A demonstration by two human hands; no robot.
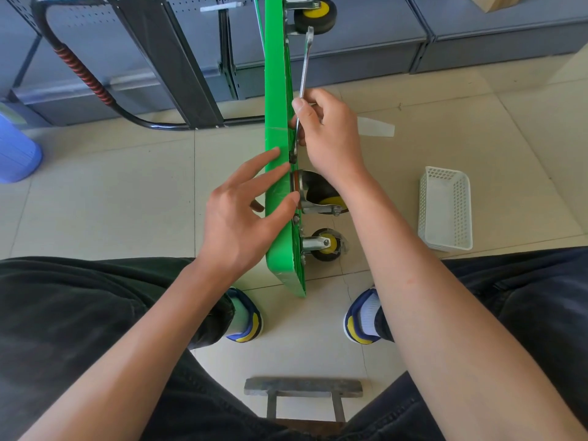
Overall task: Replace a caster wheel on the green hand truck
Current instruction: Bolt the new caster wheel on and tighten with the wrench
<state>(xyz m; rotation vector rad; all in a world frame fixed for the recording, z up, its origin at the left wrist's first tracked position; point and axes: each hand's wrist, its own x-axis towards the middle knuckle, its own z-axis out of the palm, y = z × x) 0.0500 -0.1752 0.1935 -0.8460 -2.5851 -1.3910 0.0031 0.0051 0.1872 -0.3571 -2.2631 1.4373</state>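
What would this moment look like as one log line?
step: bolt work at caster | right hand: grips silver wrench | left hand: fingers on green plastic hand truck deck | white perforated basket: on floor

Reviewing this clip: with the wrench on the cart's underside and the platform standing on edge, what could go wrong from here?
1. The green platform stands on its edge, steadied only by the left hand's straight fingers; a hard pull might tip it.
2. The right hand grips the wrench mid-shaft, so it may slip off the fastener and knuckles could hit the caster wheel.
3. Loosened hardware could roll away; the white basket sits apart.
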